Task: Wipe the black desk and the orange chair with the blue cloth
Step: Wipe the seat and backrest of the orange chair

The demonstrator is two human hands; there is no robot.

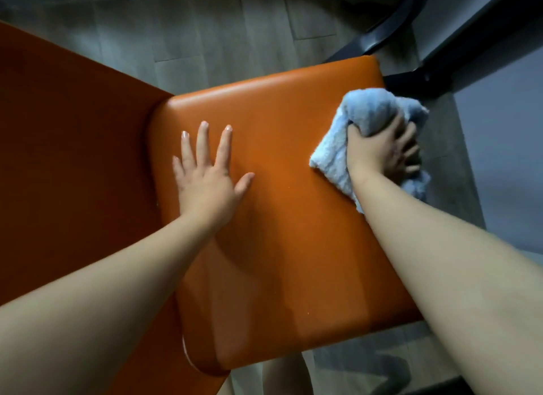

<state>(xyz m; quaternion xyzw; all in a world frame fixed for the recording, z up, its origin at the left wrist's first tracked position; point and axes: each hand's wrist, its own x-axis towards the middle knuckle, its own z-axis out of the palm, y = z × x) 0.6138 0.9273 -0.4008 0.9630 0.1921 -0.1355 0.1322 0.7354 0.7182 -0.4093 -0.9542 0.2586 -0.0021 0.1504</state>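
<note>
1 blue cloth (368, 111) in right hand (379, 155), orange chair (282, 224)

Grey wood-plank floor (205, 41), black curved furniture leg (402, 24) at upper right, dim indoor light.

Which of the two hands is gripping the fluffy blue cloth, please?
The right hand, fingers curled round the fluffy blue cloth at the orange padded seat's edge; the left hand lies flat on it.

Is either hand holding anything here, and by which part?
The right hand grips the blue cloth by its bunched middle, at the orange chair seat's edge. The left hand rests flat on the seat, holding nothing.
</note>
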